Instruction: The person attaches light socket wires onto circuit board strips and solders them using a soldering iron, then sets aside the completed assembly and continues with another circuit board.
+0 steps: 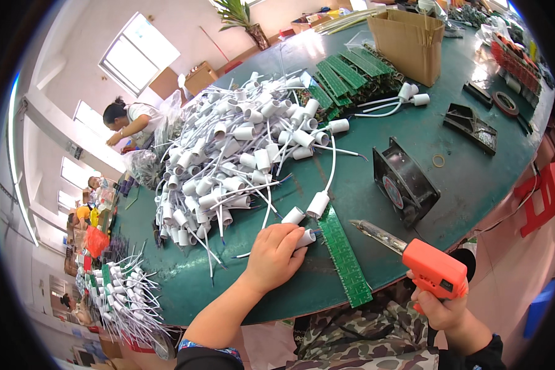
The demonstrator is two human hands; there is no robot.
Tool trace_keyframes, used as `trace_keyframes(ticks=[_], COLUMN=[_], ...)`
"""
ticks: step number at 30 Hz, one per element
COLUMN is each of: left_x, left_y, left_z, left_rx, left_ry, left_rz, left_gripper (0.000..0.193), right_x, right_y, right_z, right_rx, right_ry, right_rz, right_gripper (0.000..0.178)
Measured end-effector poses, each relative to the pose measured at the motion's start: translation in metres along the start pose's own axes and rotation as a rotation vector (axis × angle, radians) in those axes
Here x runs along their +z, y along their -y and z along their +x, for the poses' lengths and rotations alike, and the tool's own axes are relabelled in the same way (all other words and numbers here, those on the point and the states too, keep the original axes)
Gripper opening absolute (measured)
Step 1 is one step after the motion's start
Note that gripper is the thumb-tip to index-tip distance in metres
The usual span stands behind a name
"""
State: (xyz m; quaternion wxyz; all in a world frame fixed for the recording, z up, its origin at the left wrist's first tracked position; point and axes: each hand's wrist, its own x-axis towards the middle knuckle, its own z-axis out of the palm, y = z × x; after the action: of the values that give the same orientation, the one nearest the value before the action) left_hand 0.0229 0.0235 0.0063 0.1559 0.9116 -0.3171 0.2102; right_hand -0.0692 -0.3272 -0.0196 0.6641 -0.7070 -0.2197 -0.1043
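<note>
My right hand (443,306) is closed around the grip of an orange soldering gun (435,266). Its metal tip points left, just right of a long green circuit board (345,265), without touching it. The board lies at a slant near the table's front edge. Left of it, my left hand (275,256) rests on the table, fingers curled over a white cylinder with a wire lead (306,238). Another white cylinder (293,216) lies just beyond its fingertips. At the board's far end stands a white cylinder with a cable (318,204).
A large heap of white cabled cylinders (228,154) covers the table's left. Behind are stacked green boards (345,77) and a cardboard box (407,46). A black fan (404,185), a black tray (470,128) and a tape roll (504,103) lie right. A co-worker (132,123) sits far left.
</note>
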Motion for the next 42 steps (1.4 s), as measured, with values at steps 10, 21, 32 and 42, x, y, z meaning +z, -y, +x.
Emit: trace_keyframes(ticks=[10,21,32,42], left_x=[-0.003,-0.059,-0.115,-0.212], left_y=[0.015,0.059,0.134,0.080], left_z=[-0.004,0.013,-0.016,-0.012], left_rx=[0.072,-0.156,-0.669,-0.206], left_ry=[0.043,-0.194,0.223,-0.895], left_rz=[0.141,0.126,0.165,-0.441], left_gripper=[0.032,0.021,0.040,0.038], right_x=[0.005,-0.002,0.005,0.015], right_y=[0.009,-0.005,0.004,0.017], right_z=[0.002,-0.016,-0.013,-0.004], right_rx=[0.110,0.206,0.257,0.155], right_ry=[-0.057,-0.165,-0.158,-0.148], right_rz=[0.150,0.118,0.172,0.167], right_gripper=[0.044,0.048,0.050,0.037])
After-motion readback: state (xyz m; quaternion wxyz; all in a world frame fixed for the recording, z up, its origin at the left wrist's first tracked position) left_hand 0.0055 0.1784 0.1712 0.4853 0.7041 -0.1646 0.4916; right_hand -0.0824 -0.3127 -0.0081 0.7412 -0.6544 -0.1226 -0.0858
